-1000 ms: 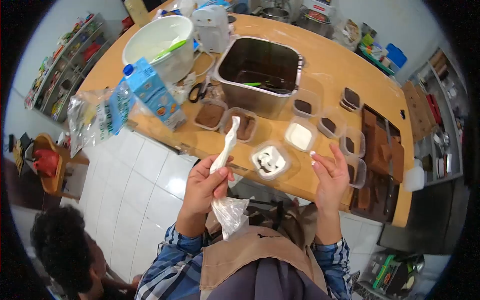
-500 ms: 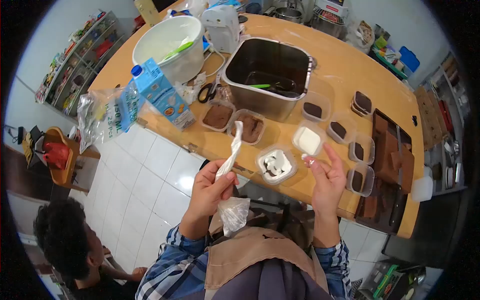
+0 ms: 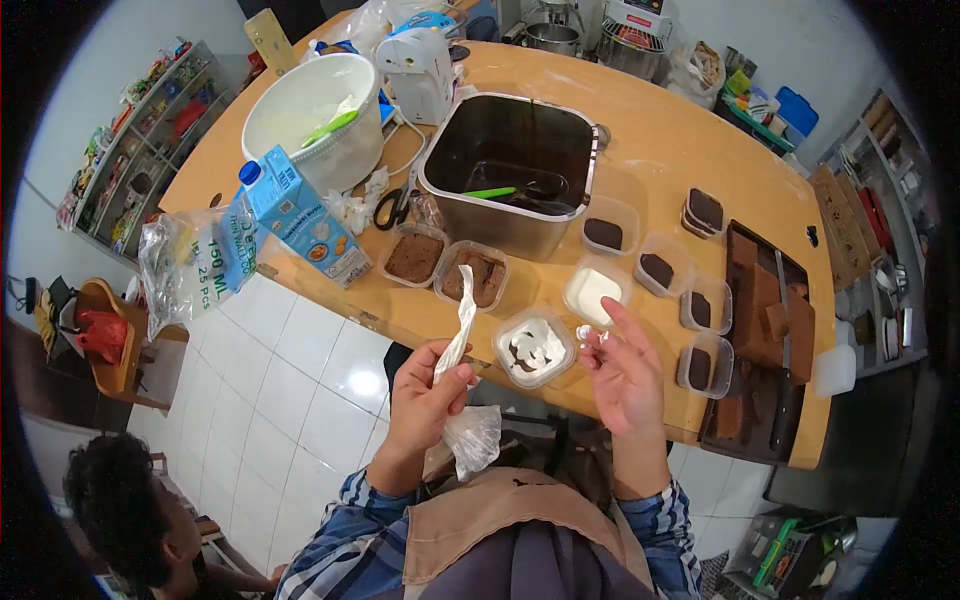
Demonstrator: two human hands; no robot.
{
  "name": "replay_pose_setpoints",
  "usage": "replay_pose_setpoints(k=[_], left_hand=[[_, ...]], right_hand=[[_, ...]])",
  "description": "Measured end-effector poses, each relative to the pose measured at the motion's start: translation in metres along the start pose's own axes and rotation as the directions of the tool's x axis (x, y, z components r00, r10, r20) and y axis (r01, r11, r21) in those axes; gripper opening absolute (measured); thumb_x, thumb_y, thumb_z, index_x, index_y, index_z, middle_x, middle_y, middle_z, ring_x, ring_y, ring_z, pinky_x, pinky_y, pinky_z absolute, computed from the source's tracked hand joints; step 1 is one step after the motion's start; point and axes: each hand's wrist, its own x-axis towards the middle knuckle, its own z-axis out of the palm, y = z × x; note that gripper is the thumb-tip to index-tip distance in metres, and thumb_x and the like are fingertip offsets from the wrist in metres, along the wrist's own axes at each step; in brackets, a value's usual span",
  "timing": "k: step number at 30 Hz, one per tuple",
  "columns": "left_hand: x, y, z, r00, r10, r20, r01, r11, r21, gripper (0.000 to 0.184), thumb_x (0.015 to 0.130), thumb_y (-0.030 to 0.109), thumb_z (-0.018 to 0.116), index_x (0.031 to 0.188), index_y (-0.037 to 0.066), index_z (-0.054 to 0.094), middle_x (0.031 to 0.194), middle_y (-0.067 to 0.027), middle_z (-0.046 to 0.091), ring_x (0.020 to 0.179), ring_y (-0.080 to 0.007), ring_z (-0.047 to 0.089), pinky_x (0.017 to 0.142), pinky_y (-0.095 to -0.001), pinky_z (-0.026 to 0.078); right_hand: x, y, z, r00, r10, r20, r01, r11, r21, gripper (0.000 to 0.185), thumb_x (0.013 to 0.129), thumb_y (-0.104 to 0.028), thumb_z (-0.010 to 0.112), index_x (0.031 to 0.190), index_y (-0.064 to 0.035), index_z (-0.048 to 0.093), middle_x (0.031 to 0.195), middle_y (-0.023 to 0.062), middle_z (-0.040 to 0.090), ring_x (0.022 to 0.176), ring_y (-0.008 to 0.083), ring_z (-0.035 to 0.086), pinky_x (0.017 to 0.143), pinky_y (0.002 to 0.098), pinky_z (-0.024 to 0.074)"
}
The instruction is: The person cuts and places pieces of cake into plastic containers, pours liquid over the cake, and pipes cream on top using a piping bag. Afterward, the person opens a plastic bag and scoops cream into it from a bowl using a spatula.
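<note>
My left hand (image 3: 427, 395) is closed around a twisted piping bag (image 3: 458, 340) with white filling. The bag's narrow end points up and its loose clear plastic hangs below the fist. My right hand (image 3: 630, 380) is raised beside a clear tub (image 3: 535, 349) with uneven white cream over dark cake. A small white bit (image 3: 584, 331) shows at its thumb tip, which looks smeared with cream. The index finger stretches out over a tub of smooth white cream (image 3: 592, 292). What exactly the thumb pinches cannot be made out.
Two tubs of brown filling (image 3: 415, 256) stand before a deep metal pan (image 3: 505, 215). Several tubs with dark cake (image 3: 657, 269) stand at right, near a cake tray with a knife (image 3: 785, 350). A milk carton (image 3: 305, 220) and white bowl (image 3: 315, 125) stand left. A person (image 3: 125, 510) sits lower left.
The view has shifted, so the table things sit slightly further left. My right hand has moved left, closer to the cream tubs. My left hand still grips the piping bag.
</note>
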Motion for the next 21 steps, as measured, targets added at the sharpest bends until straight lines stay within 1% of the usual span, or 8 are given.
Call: replay_pose_setpoints(k=[3, 5, 8, 10, 11, 14, 17, 21], left_hand=[[0.000, -0.002, 0.002, 1.000, -0.013, -0.013, 0.013, 1.000, 0.012, 0.024, 0.086, 0.006, 0.062, 0.107, 0.000, 0.053, 0.075, -0.0045, 0.059, 0.048, -0.0030, 0.042, 0.043, -0.0165, 0.031], [0.002, -0.007, 0.003, 0.999, 0.012, -0.041, -0.009, 0.998, 0.064, 0.026, 0.084, 0.005, 0.064, 0.107, 0.000, 0.053, 0.077, -0.0031, 0.058, 0.052, -0.0021, 0.043, 0.045, -0.0157, 0.032], [0.009, -0.026, 0.011, 0.989, 0.131, -0.071, -0.116, 0.975, 0.192, 0.032, 0.079, 0.001, 0.068, 0.107, 0.000, 0.052, 0.080, -0.0007, 0.056, 0.058, -0.0008, 0.044, 0.049, -0.0148, 0.034], [0.011, -0.034, 0.020, 0.972, 0.231, -0.051, -0.210, 0.942, 0.263, 0.035, 0.076, -0.002, 0.070, 0.105, 0.001, 0.051, 0.082, 0.0012, 0.054, 0.062, -0.0002, 0.045, 0.052, -0.0146, 0.035], [0.011, -0.036, 0.019, 0.979, 0.200, -0.029, -0.184, 0.942, 0.282, 0.044, 0.069, -0.002, 0.076, 0.104, 0.002, 0.049, 0.081, 0.0021, 0.051, 0.063, -0.0006, 0.043, 0.053, -0.0155, 0.035], [0.010, -0.038, 0.022, 0.980, 0.197, 0.041, -0.198, 0.911, 0.363, 0.052, 0.064, 0.001, 0.081, 0.103, 0.003, 0.045, 0.081, 0.0026, 0.050, 0.063, -0.0012, 0.041, 0.053, -0.0158, 0.035], [0.013, -0.048, 0.018, 0.966, 0.248, 0.080, -0.259, 0.889, 0.378, 0.060, 0.060, 0.002, 0.083, 0.104, 0.005, 0.042, 0.096, -0.0018, 0.048, 0.062, -0.0027, 0.040, 0.053, -0.0162, 0.035], [0.013, -0.054, 0.016, 0.950, 0.294, 0.102, -0.311, 0.891, 0.330, 0.061, 0.060, 0.001, 0.083, 0.104, 0.006, 0.041, 0.104, -0.0037, 0.045, 0.063, -0.0034, 0.041, 0.053, -0.0164, 0.036]], right_hand=[[-0.001, 0.004, 0.006, 0.990, -0.133, -0.045, 0.117, 0.959, -0.260, 0.050, 0.084, -0.001, 0.059, 0.129, 0.0062, 0.040, 0.092, 0.0168, 0.066, 0.087, 0.0184, 0.063, 0.082, 0.0307, 0.0468], [-0.001, 0.009, 0.010, 0.957, -0.282, -0.068, 0.204, 0.822, -0.532, 0.051, 0.083, -0.001, 0.062, 0.128, 0.0070, 0.040, 0.089, 0.0162, 0.067, 0.085, 0.0168, 0.063, 0.082, 0.0301, 0.0467], [-0.005, 0.023, 0.010, 0.913, -0.408, -0.017, 0.279, 0.651, -0.706, 0.052, 0.081, -0.004, 0.065, 0.126, 0.0069, 0.043, 0.085, 0.0119, 0.069, 0.086, 0.0173, 0.062, 0.082, 0.0309, 0.0451], [-0.005, 0.033, -0.005, 0.876, -0.456, 0.157, 0.358, 0.397, -0.845, 0.052, 0.079, -0.005, 0.067, 0.125, 0.0059, 0.045, 0.084, 0.0084, 0.069, 0.087, 0.0193, 0.060, 0.080, 0.0336, 0.0433], [-0.005, 0.035, -0.009, 0.853, -0.460, 0.247, 0.393, 0.253, -0.884, 0.052, 0.077, -0.005, 0.068, 0.124, 0.0054, 0.046, 0.083, 0.0066, 0.070, 0.088, 0.0202, 0.059, 0.080, 0.0349, 0.0424], [-0.001, 0.026, -0.004, 0.738, -0.436, 0.515, 0.534, -0.088, -0.841, 0.053, 0.075, -0.009, 0.069, 0.122, 0.0041, 0.048, 0.082, 0.0034, 0.069, 0.088, 0.0233, 0.056, 0.080, 0.0379, 0.0374], [0.005, 0.023, 0.003, 0.680, -0.409, 0.608, 0.602, -0.163, -0.782, 0.050, 0.077, -0.012, 0.067, 0.120, 0.0044, 0.048, 0.081, 0.0039, 0.069, 0.088, 0.0236, 0.055, 0.083, 0.0380, 0.0346], [0.009, 0.024, 0.004, 0.698, -0.351, 0.625, 0.610, -0.167, -0.775, 0.046, 0.080, -0.013, 0.062, 0.121, 0.0047, 0.048, 0.083, 0.0050, 0.069, 0.092, 0.0240, 0.055, 0.085, 0.0374, 0.0331]])
